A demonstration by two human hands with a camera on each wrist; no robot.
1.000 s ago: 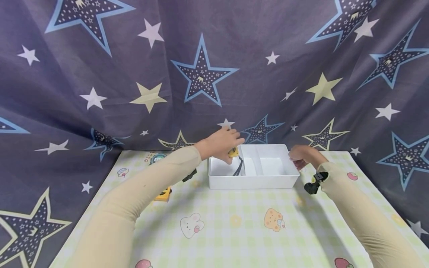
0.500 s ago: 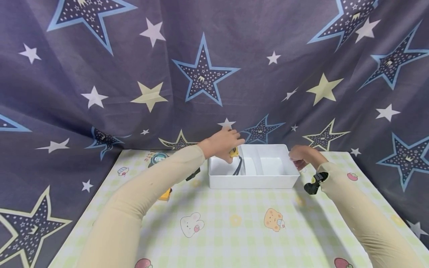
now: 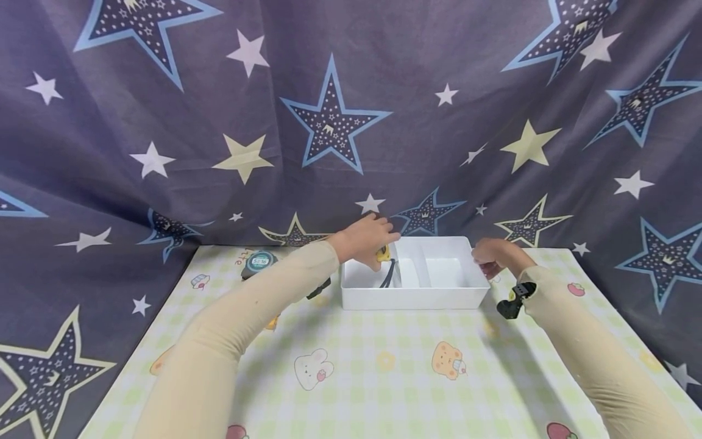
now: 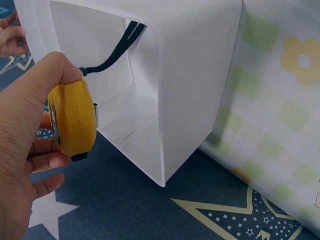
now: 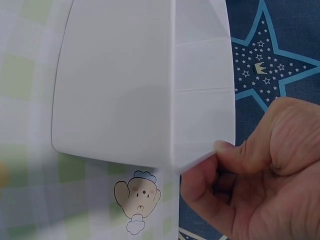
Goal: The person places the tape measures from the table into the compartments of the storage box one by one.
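My left hand holds a yellow tape measure over the left compartment of a white divided box. In the left wrist view, the thumb lies on top of the tape measure and the fingers are behind it. Its dark wrist strap hangs down into the box. At the box's right end, my right hand pinches the rim between thumb and curled fingers, as the right wrist view shows. The middle and right compartments hold nothing visible.
Left of the box lies a round device with a digital display, partly behind my left forearm. A small part of a yellow-orange object shows beside the sleeve. A star-patterned curtain hangs behind the checked tablecloth.
My left forearm has shifted slightly right, showing more of the round digital device and covering more of the yellow-orange object. The tape measure, box and right hand stay nearly in place.
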